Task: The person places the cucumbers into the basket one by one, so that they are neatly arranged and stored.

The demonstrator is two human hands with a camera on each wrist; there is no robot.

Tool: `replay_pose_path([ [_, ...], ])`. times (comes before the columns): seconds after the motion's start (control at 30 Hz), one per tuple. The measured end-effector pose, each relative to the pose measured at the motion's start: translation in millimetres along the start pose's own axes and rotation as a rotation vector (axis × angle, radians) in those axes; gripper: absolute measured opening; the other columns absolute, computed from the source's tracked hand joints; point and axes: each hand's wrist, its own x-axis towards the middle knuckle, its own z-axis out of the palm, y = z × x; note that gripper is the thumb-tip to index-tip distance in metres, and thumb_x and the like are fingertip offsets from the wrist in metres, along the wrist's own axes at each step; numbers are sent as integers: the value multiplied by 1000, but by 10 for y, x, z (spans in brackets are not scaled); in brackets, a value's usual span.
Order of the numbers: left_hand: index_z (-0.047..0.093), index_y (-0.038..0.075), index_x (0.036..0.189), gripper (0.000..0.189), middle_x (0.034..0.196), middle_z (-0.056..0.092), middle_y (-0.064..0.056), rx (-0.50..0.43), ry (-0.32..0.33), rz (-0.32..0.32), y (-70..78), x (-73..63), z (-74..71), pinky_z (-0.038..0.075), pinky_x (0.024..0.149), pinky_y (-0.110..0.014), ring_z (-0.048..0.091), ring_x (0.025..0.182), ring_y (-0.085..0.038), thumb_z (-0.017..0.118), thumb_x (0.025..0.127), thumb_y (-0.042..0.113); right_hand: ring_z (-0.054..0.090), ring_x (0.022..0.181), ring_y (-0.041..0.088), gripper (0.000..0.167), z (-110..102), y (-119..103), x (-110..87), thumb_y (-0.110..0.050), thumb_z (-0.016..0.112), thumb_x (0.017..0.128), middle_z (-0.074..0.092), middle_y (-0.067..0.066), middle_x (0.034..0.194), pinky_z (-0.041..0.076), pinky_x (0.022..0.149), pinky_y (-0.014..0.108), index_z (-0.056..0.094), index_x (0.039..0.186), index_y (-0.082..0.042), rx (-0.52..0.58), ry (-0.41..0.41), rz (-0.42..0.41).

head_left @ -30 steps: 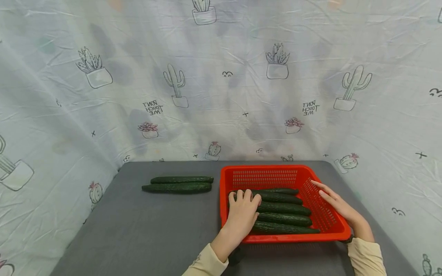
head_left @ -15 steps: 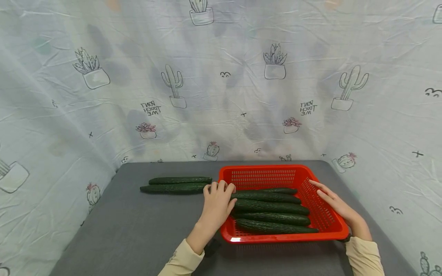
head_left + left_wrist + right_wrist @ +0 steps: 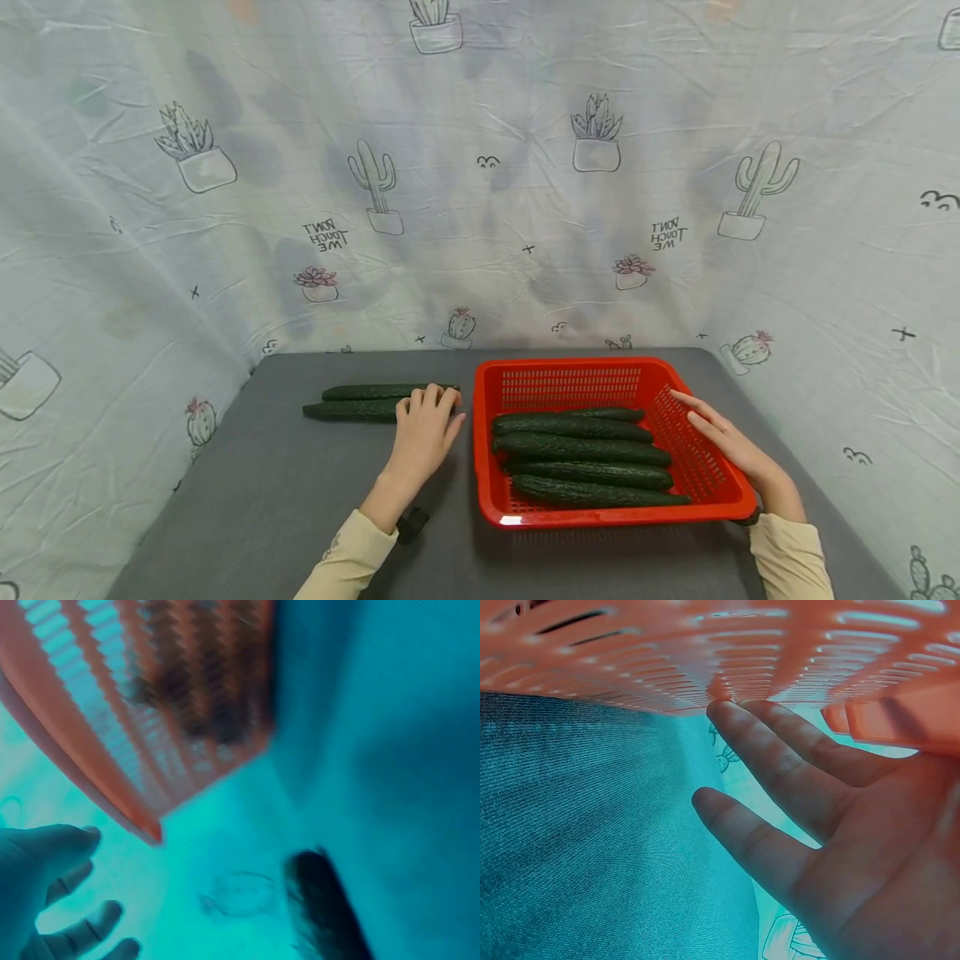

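My left hand [image 3: 423, 429] hovers at the right end of two dark green cucumbers [image 3: 348, 410] lying side by side on the table. In the left wrist view its fingers [image 3: 82, 930] are spread, holding nothing, with a cucumber [image 3: 322, 907] in sight to the right. A red slotted basket [image 3: 615, 518] stands to the right, with several cucumbers [image 3: 585, 447] lying inside. My right hand [image 3: 731, 442] rests at the basket's right side. Seen from the right wrist, the fingers [image 3: 769, 769] are straight, their tips against the basket's underside or wall [image 3: 757, 645].
The grey table [image 3: 285, 517] extends left and in front of the basket. Behind and beside it hangs a pale curtain [image 3: 495, 275] with cactus prints. A dark wrist device [image 3: 411, 525] sits by the left wrist.
My left hand has left the cucumbers in the basket and moved left over the rim to the two on the table. My right hand has stayed at the basket's side.
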Motion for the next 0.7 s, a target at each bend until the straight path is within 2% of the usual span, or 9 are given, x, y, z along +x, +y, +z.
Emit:
replay_pose_path([
  [0.27,56,16,100,21,97,49,-8,14,-20,-57,-470,-43,136,35,82,-52,43,94,-31,65,88,30,44,111,-10,47,4,-9,0,-23,29,103,17,23,149,46,83,22,21,148,-15,-40,15,-7],
  [0.33,56,16,100,22,98,49,-8,36,-26,-69,-580,-52,172,35,81,-53,43,95,-32,66,87,29,39,113,-13,47,6,-8,2,-24,30,103,18,23,149,44,84,21,22,148,-16,-88,26,-12],
  [0.5,56,15,102,26,101,50,-12,85,-40,-87,-783,-54,212,36,79,-53,44,95,-35,68,85,30,27,115,-18,46,10,8,4,-26,31,103,19,21,150,39,89,32,24,148,-18,-177,44,-18],
  [0.57,56,14,104,29,102,49,-13,105,-46,-91,-850,-54,225,37,78,-53,44,95,-36,69,84,32,31,114,-16,46,11,9,4,-26,31,103,20,21,150,41,89,33,24,148,-19,-163,44,-10],
  [0.7,54,12,107,36,106,47,-17,113,-95,-117,-982,-52,259,37,78,-55,42,98,-39,69,83,35,39,112,-12,47,11,-1,0,-26,31,103,20,22,149,45,85,24,23,148,-18,-112,33,-2],
])
